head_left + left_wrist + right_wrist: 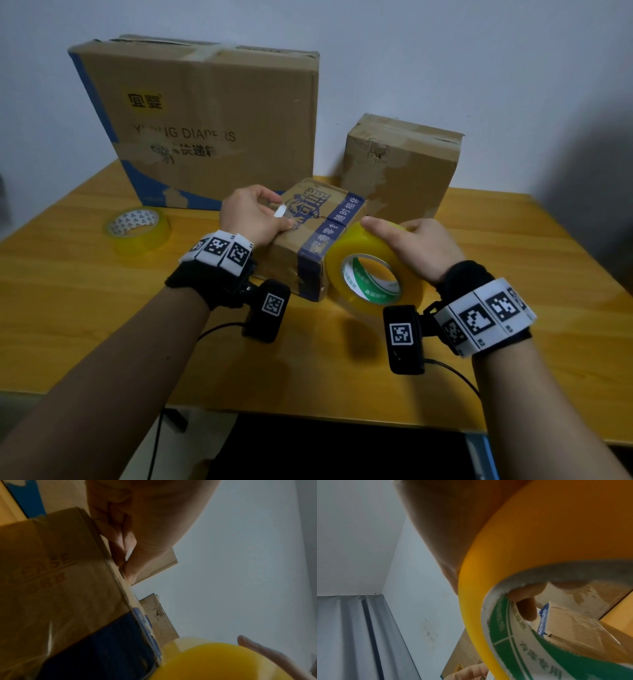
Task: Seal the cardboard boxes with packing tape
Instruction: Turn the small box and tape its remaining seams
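Taping of the small box (308, 233) is judged to be under way. The box lies between the hands on the worktop (102, 325), with a blue printed band already round it. The left hand (255, 216) rests on the box top; its thumb and forefinger are curled and pinch what appears to be the free end of clear tape, though the strip itself is hard to make out. The right hand (416, 246) is curled over a yellow tape roll (371, 277), which is held upright just beside the box's near right corner, with fingertips (527, 609) hooked into the core. The next move is judged to call for the roll being drawn away across the top seam while the end is held down, then pressed flat and cut.

A second tape roll (138, 229) lies flat beyond the left hand. A large diaper box (212, 123) and a medium box (400, 164) stand behind the hands against a pale wall (445, 51). The worktop is yellow wood grain.
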